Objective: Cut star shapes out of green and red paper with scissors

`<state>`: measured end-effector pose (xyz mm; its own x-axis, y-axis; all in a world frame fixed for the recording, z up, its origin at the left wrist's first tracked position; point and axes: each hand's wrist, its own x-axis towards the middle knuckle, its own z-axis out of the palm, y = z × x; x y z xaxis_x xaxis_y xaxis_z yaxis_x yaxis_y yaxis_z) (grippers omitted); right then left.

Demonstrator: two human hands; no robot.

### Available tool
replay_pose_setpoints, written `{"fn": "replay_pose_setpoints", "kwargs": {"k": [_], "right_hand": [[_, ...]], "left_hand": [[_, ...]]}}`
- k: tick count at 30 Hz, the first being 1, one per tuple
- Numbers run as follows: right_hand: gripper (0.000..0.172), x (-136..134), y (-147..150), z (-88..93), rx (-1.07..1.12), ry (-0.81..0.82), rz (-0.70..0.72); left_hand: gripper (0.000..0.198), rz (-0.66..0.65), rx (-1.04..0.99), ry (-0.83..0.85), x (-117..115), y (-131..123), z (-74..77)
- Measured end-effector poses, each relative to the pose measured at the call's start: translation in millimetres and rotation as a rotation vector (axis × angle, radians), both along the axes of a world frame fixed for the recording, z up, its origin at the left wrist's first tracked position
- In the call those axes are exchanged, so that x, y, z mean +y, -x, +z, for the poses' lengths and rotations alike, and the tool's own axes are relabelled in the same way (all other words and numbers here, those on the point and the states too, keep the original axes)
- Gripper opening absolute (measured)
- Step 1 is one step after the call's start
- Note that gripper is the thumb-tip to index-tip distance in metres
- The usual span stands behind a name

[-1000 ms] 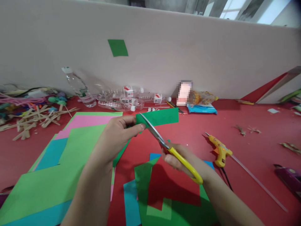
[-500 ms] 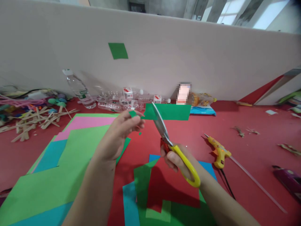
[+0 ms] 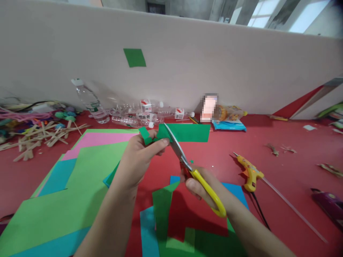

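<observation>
My left hand (image 3: 139,157) pinches the left end of a dark green paper strip (image 3: 190,132) and holds it above the red table (image 3: 281,178). A cut flap of that strip sticks up by my fingers. My right hand (image 3: 203,185) is closed round the yellow handles of scissors (image 3: 187,164). Their blades lie across the strip just right of my left thumb.
Green, pink and blue paper sheets (image 3: 80,171) lie below my hands. A yellow glue gun (image 3: 249,173) lies to the right. Plastic bottles (image 3: 139,114) rest along the white wall, with wooden sticks (image 3: 34,137) at the left. A purple tool (image 3: 329,203) is at the far right.
The scissors' blades have moved left along the strip, toward my left thumb. My left hand took a fresh pinch on the strip, and the strip dropped slightly.
</observation>
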<state>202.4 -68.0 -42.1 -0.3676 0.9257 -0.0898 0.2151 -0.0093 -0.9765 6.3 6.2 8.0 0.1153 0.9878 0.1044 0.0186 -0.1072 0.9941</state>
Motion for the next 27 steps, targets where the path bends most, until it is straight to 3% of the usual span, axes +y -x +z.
{"fn": "replay_pose_setpoints", "kwargs": {"k": [27], "right_hand": [[0.065, -1.2, 3.0, -2.1, 0.029, -0.002, 0.009]], "left_hand": [[0.024, -0.023, 0.005, 0.048, -0.9, 3.4, -0.3]]}}
